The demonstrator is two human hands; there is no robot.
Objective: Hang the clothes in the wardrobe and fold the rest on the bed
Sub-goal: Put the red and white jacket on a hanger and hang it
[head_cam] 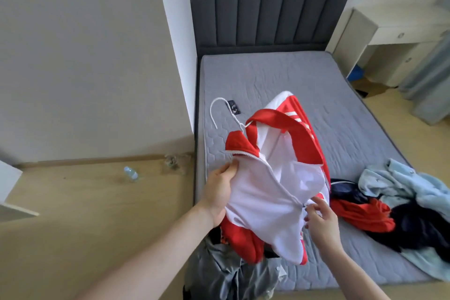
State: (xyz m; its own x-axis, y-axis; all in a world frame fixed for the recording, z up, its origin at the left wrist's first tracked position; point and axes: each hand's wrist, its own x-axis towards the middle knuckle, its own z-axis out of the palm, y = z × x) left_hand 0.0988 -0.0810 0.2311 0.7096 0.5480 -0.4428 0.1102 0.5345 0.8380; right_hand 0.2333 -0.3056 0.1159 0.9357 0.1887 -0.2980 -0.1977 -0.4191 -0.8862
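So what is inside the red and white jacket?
A white hanger: only its hook sticks out at the collar of the jacket. Its shoulders are covered by the fabric.

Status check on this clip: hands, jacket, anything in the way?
Left hand gripping red-and-white jacket at open front; right hand fingers at zipper. White hanger in collar, hook free. Loose clothes pile on bed, right of jacket.

One head-worn camera looks forward and down, close over the bed [255, 75].

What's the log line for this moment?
left hand: grips red-white jacket | right hand: at zipper | hanger: inside collar | bed
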